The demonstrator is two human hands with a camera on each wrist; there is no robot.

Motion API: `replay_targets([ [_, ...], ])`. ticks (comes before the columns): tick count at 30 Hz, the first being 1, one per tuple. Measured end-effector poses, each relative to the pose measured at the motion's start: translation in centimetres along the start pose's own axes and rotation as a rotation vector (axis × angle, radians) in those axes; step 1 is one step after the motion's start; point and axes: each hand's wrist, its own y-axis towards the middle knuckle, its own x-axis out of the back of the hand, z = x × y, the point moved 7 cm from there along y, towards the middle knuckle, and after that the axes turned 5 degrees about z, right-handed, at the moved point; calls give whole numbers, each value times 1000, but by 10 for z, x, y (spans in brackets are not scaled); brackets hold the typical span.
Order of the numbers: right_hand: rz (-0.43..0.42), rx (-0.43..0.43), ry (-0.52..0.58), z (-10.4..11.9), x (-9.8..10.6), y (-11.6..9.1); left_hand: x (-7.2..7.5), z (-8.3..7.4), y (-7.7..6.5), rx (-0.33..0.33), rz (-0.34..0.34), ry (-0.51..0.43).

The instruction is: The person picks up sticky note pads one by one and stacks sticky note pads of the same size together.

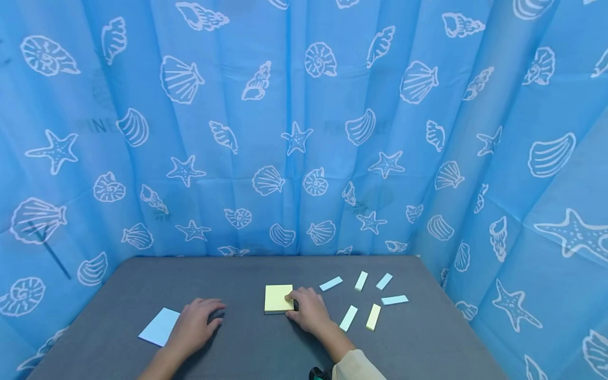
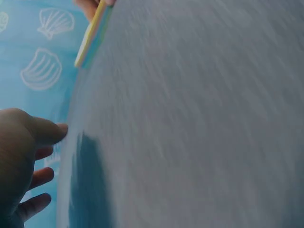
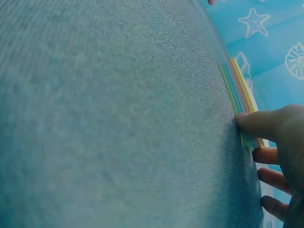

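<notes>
Sticky-note stack [image 1: 277, 298], square with no long axis, lies on the grey table [image 1: 247, 348], left of the nearer right hand [image 1: 310, 310], whose thumb and forefinger pinch its right side; the left hand [image 1: 192, 325], fingers loosely parted, rests apart.

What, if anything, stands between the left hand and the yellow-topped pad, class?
Nothing visible: only grey tabletop shows between the left hand and the yellow-topped pad. The right hand is at the pad's right side, off that path.

The yellow notepad [image 1: 276, 297] looks smooth, matt paper.
</notes>
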Motion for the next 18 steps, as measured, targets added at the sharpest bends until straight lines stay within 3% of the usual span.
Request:
replay_targets([
  [10,10,-3,-4,-3,0,0,10,33,-17,53,47,78],
  [18,37,-2,-1,-2,-2,0,16,72,-28,236,211,75],
])
